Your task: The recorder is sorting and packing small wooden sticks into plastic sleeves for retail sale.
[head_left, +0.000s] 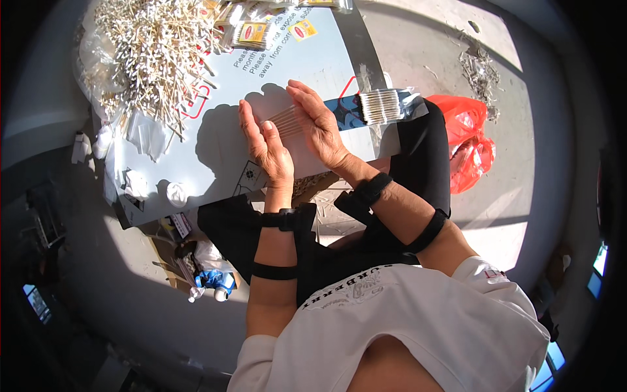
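Observation:
A layer of loose cotton swabs (285, 122) lies side by side on the white board between my two hands. My left hand (269, 155) is at its left end, fingers stretched out and palm turned inward. Opposite it, my right hand (320, 130) stands on edge with straight fingers, covering the other ends of the swabs. Just right of that hand lies a blue patterned strip (344, 112). Beside the strip, a row of cotton swabs (381, 106) sits next to clear plastic wrapping at the board's right edge.
A large heap of loose cotton swabs (153, 55) covers the board's far left. Filled swab packs (253, 32) and a yellow label card (302, 30) lie at the back. Crumpled white bits (176, 194) sit near the front-left corner. Red plastic bags (469, 147) rest at right.

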A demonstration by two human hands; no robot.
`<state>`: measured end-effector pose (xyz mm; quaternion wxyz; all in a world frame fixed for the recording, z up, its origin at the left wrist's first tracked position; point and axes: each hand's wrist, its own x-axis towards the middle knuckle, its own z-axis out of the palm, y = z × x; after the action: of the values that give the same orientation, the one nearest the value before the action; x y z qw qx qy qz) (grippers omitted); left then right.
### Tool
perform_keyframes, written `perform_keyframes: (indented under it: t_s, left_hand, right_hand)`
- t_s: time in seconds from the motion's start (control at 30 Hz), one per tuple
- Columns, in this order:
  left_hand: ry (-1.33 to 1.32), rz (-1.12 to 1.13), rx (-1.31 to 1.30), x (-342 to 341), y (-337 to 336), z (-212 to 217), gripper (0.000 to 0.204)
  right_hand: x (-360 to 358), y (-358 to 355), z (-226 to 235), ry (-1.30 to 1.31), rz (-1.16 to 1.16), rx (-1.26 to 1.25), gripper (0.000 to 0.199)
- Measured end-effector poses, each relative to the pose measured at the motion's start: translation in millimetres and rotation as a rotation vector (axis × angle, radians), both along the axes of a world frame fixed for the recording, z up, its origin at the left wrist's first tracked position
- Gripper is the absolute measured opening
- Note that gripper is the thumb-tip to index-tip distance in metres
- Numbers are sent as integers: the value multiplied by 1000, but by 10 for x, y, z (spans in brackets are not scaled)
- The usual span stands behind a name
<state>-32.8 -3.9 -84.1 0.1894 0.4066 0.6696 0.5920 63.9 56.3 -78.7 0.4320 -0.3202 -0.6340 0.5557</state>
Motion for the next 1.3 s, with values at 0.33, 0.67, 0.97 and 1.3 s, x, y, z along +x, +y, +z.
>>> perform_keyframes:
  t_s: [0.33,0.67,0.97,1.3]
  left_hand:
    - [821,-289,-534,-62,-266,298,81]
    - [943,-284,-660,-14,-297,239,91]
    - [953,-271,-657,-11,-305,220,89]
    - [993,-258,-651,-12,-308,194,88]
  right_hand:
    - [353,111,82,-246,-65,87,12]
    - [359,42,19,-481,-58,545,14]
    - [376,46,43,-508,-27,580,11]
    - [309,60,33,-489,-108,494,15]
